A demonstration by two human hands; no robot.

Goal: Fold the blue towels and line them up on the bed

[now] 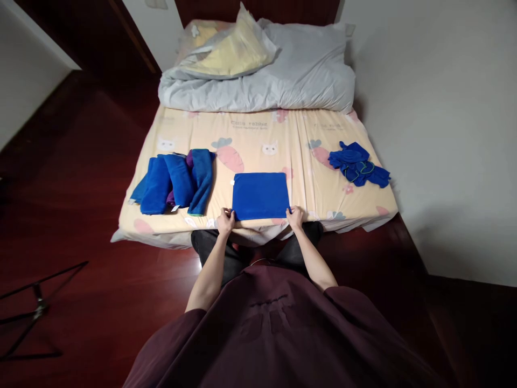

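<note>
**Flat, Rectangular Blue Fabric Cloth (261,195) Held by Its Near Corners at the Bedside**

The cloth lies spread near the front edge of a bed, between two groups of fabric, a small white tag (232,182) at its far left corner. The left hand (226,222) grips the near left corner; the right hand (294,216) pinches the near right. An uneven pull could skew the cloth or crease it, and a tug toward the body might carry its near edge over the mattress side. The soft, wrinkled peach printed sheet (258,153) beneath could bunch and drag with it.

By count: one flat cloth, two hands. To the left sits one overlapping pile of blue, teal and purple fabric pieces (161,183), at least four, though the overlaps hide an exact number; a careless elbow might topple it. To the right lies one crumpled blue fabric bundle with green trim (357,166). Beyond are one rumpled grey-white quilt (311,64) and one pale yellow pillow in a translucent cover (232,54). One black metal stand (39,307) is on the dark red floor (121,302).
</note>
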